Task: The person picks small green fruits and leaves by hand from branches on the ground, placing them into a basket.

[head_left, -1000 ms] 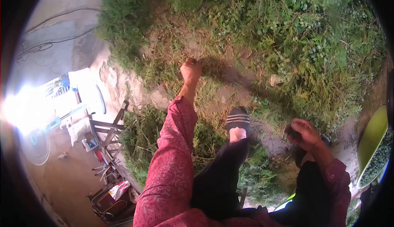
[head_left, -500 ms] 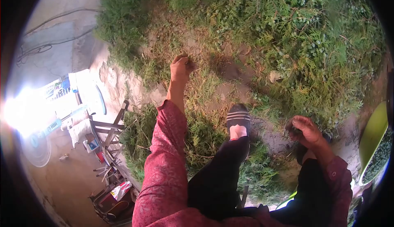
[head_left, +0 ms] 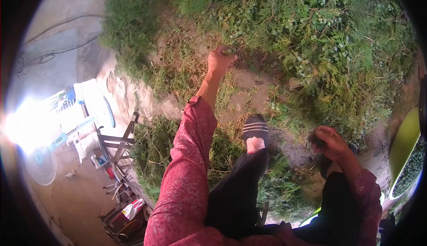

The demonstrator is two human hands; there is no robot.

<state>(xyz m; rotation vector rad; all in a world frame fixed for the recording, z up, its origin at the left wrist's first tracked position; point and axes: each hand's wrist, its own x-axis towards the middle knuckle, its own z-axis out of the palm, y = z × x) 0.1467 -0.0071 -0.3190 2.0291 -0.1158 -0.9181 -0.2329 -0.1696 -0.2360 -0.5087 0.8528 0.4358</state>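
My left hand (head_left: 221, 60) reaches over the litter of small clippings at the near edge of a big heap of green conifer branches (head_left: 307, 45). Its fingers are curled, the thumb points toward the heap, and a bit of green shows at the fingertips. My right hand (head_left: 332, 142) hovers above my right knee, fingers bent inward, with a dark patch under them; what it holds is hidden. Small pale bluish-green cones (head_left: 338, 21) dot the branches. Between my hands, a dark striped slipper (head_left: 255, 126) covers my foot on the ground.
More cut branches (head_left: 280, 186) lie around my feet. At the right stands a green-rimmed tub (head_left: 404, 152) holding small green pieces. On the left are a wooden folding frame (head_left: 118, 143), a fan (head_left: 42, 166) and cables (head_left: 53, 56) along the ground.
My left hand has moved right and a little up, toward the branch heap, and its thumb now stands out more. The right hand stays nearly in place.
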